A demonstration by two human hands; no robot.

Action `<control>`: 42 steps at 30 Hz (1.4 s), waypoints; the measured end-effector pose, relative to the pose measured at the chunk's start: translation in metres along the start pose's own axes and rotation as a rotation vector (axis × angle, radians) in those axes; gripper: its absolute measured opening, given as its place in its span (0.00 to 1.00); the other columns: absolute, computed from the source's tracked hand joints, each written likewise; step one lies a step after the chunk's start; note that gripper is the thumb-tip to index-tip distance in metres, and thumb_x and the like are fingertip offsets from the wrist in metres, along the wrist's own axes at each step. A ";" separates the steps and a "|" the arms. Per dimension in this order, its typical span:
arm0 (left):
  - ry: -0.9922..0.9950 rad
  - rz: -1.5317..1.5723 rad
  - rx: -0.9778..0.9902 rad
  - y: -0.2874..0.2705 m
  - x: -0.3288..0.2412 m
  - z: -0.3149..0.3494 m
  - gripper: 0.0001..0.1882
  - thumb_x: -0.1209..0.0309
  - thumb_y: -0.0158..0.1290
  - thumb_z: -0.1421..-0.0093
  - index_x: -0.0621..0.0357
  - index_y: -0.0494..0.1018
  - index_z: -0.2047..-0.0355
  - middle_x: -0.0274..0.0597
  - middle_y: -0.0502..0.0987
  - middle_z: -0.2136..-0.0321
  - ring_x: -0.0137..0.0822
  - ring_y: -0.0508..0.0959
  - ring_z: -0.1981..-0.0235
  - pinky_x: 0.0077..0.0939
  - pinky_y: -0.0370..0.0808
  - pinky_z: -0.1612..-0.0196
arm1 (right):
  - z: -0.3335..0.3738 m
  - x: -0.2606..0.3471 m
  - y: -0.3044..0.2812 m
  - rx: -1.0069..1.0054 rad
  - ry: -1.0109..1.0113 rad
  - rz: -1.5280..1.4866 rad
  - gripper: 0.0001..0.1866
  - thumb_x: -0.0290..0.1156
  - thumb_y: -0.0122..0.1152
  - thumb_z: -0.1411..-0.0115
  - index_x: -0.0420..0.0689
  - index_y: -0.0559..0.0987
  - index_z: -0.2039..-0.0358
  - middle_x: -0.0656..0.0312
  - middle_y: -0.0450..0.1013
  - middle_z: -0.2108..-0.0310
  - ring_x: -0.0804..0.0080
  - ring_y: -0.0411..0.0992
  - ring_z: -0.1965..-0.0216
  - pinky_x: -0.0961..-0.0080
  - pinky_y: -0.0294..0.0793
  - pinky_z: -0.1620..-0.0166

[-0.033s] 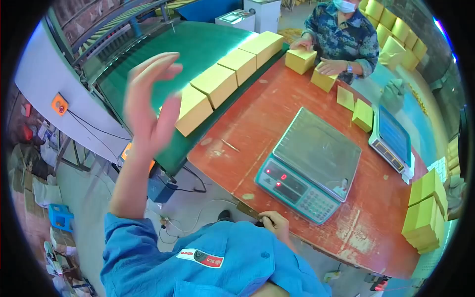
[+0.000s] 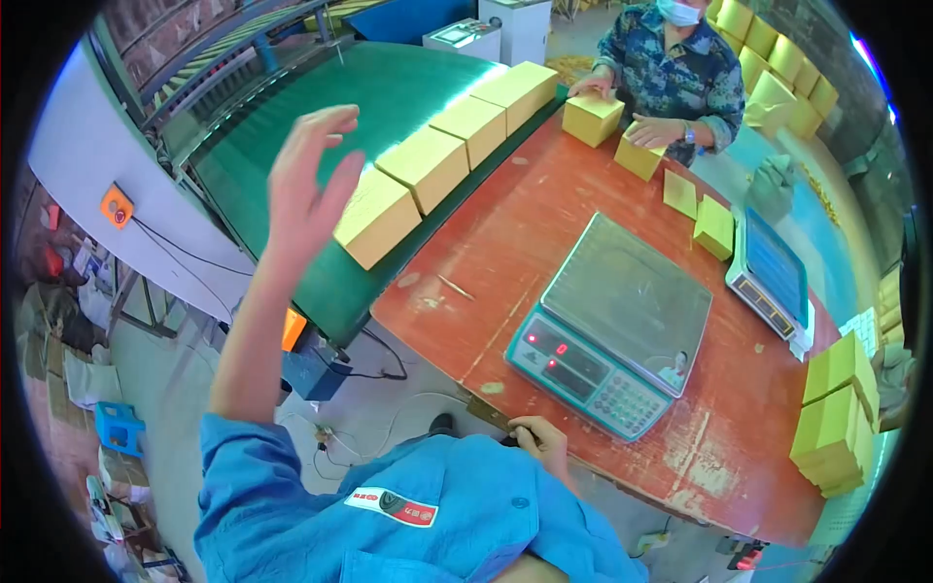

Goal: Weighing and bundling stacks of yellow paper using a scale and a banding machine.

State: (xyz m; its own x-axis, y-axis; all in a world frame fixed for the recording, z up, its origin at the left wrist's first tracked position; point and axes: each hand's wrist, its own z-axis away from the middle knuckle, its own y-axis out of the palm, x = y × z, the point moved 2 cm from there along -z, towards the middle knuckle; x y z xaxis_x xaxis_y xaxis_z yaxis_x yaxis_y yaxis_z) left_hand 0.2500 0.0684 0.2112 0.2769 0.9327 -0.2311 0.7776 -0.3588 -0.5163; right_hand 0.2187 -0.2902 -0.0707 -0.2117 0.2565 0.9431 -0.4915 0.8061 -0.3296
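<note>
Head view: got the left hand (image 2: pixel 299 199) raised over the green belt (image 2: pixel 408 87), thumb and fingers spread wide in a loose C. Just to the right of that wide grip, a row of four yellow packs (image 2: pixel 377 219) along the belt's edge, running away from the fingers. Can't really tell the height gap down to the nearest one. Over at the near edge of the red table (image 2: pixel 466 321), the right hand (image 2: pixel 541 442), curled up narrow; honestly can't tell about anything inside it. Just beyond that curled grip, a teal scale (image 2: pixel 627 301) with a metal plate and a lit red display. Farther out and to the right, a second scale (image 2: pixel 777 257) with a blue top, then two smaller yellow packs (image 2: pixel 714 228). Past those, a co-worker (image 2: pixel 671 63) in camo, with hands (image 2: pixel 656 131) on two bigger yellow packs (image 2: pixel 593 121). Well off to the right of the right hand, a yellow stack (image 2: pixel 836 423).
</note>
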 end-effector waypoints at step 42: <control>-1.014 0.949 0.522 0.119 0.014 0.193 0.24 0.63 0.46 0.34 0.55 0.60 0.39 0.48 0.67 0.43 0.45 0.71 0.44 0.42 0.71 0.44 | -0.066 0.073 0.041 -0.031 -0.411 0.139 0.49 0.54 0.60 0.44 0.36 0.51 0.33 0.42 0.51 0.35 0.44 0.50 0.34 0.56 0.54 0.35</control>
State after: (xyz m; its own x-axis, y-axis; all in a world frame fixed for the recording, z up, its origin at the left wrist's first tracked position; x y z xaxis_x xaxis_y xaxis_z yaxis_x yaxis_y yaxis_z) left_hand 0.2376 0.0318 -0.0125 -0.1202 0.0041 -0.9927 0.1897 -0.9815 -0.0271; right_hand 0.2395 -0.2033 -0.0126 -0.5962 0.1353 0.7914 -0.4100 0.7962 -0.4449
